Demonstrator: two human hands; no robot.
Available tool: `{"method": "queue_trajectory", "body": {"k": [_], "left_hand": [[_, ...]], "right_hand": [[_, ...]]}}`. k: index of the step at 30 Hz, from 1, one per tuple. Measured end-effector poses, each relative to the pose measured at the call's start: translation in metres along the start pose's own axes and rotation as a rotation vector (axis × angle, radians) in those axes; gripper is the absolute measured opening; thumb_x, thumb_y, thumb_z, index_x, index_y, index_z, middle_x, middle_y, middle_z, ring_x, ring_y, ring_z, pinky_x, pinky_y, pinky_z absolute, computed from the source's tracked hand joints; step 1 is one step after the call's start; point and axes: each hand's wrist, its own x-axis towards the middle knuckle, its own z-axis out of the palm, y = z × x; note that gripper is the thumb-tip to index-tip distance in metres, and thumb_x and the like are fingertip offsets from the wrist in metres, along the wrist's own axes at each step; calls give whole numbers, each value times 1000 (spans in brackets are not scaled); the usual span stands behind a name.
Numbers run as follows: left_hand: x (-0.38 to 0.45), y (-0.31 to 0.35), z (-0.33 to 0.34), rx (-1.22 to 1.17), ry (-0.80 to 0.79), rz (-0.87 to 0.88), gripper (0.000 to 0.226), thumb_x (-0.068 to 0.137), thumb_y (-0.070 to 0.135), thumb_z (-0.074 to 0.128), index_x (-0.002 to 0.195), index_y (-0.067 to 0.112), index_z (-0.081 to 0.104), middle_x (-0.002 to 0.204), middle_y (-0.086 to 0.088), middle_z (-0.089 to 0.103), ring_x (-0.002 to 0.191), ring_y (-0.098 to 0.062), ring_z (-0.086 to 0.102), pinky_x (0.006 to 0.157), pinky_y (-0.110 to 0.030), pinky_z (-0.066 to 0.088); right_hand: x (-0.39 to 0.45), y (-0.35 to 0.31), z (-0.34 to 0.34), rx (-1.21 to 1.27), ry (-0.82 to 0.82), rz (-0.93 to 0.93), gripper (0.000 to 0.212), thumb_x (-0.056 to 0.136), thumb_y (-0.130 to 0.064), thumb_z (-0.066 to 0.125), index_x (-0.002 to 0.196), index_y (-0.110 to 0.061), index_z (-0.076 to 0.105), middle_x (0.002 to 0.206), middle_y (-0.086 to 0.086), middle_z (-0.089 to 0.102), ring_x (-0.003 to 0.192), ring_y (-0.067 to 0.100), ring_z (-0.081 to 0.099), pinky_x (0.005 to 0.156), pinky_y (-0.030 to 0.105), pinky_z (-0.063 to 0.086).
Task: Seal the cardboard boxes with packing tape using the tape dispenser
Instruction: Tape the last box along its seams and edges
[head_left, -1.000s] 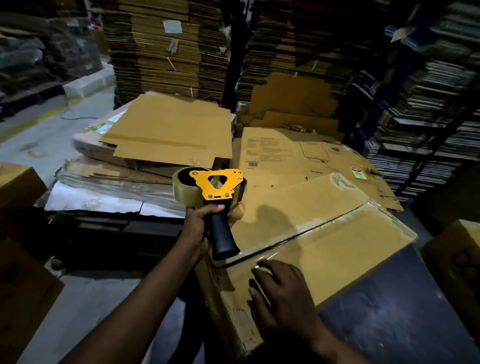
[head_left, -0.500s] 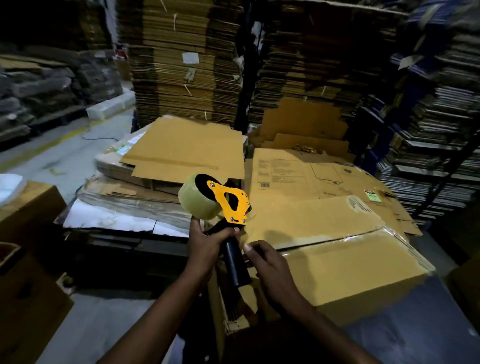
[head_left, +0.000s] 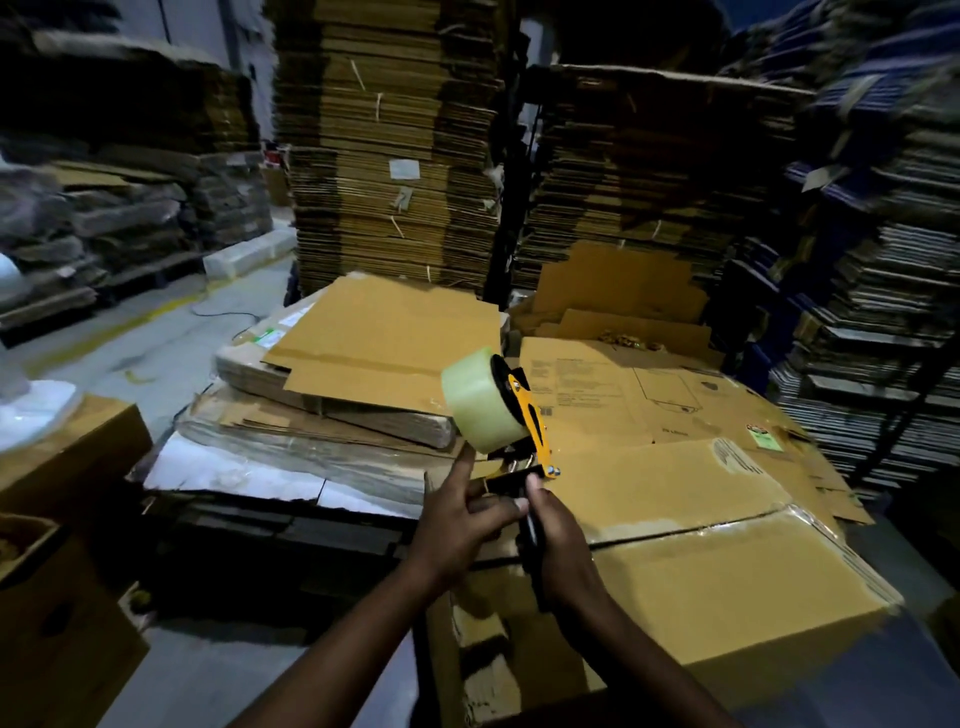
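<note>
The tape dispenser has a yellow frame and a clear tape roll and is held up above the near-left corner of the cardboard box. My right hand grips its black handle from the right. My left hand holds the dispenser's front just below the roll, thumb against the black mouth and index finger stretched up to the roll's underside. The box is closed, with shiny tape along its centre seam. The tape's loose end is too small to make out.
A pallet of flattened cardboard sheets lies beyond the box on the left, printed flat cartons behind it. Tall bundled stacks and dark stacks wall in the back and right. Brown boxes stand at left beside grey floor.
My right hand left the box top and took the dispenser's handle. My left hand slid from the handle up to the front under the roll. The dispenser rose and turned.
</note>
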Motion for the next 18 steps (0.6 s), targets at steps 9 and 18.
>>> {"method": "queue_trajectory", "body": {"k": [9,18], "left_hand": [[57,-4,-41,-316,356,-368,33,101,19,50,119,-6,61,76,-14,66,64,-20,66,56,-25,50],[105,11,-43,-336,-135,-767,80,91,62,53,121,-13,55,110,-29,64,77,-31,70,53,-30,56]], "right_hand": [[-9,-18,-38,279,-64,294,61,86,-71,45,92,-11,52,59,2,36,47,16,28,51,24,22],[-16,-18,-48,349,-119,356,60,85,-69,48,93,-10,53,63,3,34,51,16,27,55,29,19]]}}
